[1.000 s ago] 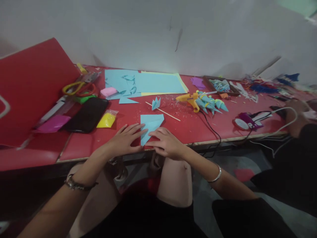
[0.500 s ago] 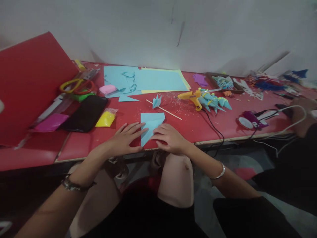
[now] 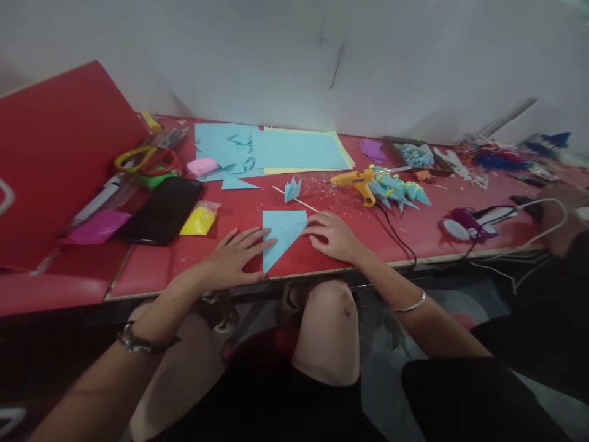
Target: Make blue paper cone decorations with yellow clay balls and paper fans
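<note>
A light blue paper [image 3: 281, 234], triangular in outline, lies flat near the table's front edge. My left hand [image 3: 233, 256] rests at its left side, fingers apart, fingertips on the paper's left edge. At the paper's upper right corner is my right hand [image 3: 334, 237], its fingers bent and thumb a little apart, the fingertips touching that corner. Just behind the paper stands a small folded blue piece [image 3: 292, 189] beside a thin wooden stick [image 3: 301, 202]. An orange glue gun [image 3: 361, 182] lies further right, against blue cones with yellow trim [image 3: 399, 189].
To the left lie a black phone [image 3: 162, 210], a yellow packet [image 3: 199, 220], scissors [image 3: 134, 161] and a pink packet [image 3: 100, 227]. Blue sheets [image 3: 301, 148] are at the back. A tray [image 3: 442, 164] and a purple item [image 3: 472, 224] lie right, near another person's arm [image 3: 559, 218].
My right hand has slid right and slightly up, from the middle of the blue paper to its upper right corner. My left hand has stayed at the left edge.
</note>
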Demonstrator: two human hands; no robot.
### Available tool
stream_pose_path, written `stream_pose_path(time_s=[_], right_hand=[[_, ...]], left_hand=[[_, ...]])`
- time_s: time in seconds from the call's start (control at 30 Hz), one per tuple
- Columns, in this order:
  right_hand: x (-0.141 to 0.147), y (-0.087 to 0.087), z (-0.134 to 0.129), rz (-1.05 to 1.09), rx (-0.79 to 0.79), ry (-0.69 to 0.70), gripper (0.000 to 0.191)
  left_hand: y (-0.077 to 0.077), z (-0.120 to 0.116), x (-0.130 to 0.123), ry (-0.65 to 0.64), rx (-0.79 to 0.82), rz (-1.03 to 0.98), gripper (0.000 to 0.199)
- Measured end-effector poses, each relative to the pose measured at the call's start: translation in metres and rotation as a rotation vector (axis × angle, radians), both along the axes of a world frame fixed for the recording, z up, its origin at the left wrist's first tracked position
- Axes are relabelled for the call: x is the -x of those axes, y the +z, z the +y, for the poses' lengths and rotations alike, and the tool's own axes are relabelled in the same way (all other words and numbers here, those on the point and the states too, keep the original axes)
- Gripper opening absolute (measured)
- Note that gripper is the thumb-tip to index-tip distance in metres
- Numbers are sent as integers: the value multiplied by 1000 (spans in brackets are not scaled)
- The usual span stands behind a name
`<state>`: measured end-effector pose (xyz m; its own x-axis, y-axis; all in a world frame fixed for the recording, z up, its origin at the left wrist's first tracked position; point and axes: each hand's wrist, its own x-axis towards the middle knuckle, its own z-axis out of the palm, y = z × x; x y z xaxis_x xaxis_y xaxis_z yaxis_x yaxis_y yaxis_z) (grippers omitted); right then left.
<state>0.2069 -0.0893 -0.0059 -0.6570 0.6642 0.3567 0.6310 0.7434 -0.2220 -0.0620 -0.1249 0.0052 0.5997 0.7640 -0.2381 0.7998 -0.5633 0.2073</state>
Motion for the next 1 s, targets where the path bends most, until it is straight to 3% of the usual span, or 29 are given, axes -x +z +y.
stream_pose_path(time_s=[0.23,0.33,0.43,0.5,0.6,0.73,0.9,1.0], right_hand=[[-8,8,11,-15,-27,-106,25],[-1,9,2,30,23,-80,34],[7,5,-10,-91,101,7,39],[10,3,-18,-162,114,-26,38],[15,4,-30,-216,84,-107,39],[31,11,-48,-252,96,-153,46],[40,25,-56,-96,237,-87,27],[28,30,-45,-44,250,-55,30]], left_hand=[[0,0,1,-4,24,-28,68],[3,4,8,-29,67,-100,77],[9,9,20,-19,157,-240,83],[13,9,25,-6,164,-315,78],[17,2,22,45,71,-353,69],[13,-17,0,59,-117,-286,60],[-4,-34,-25,22,-219,-134,61],[-10,-35,-25,-3,-242,-55,63]])
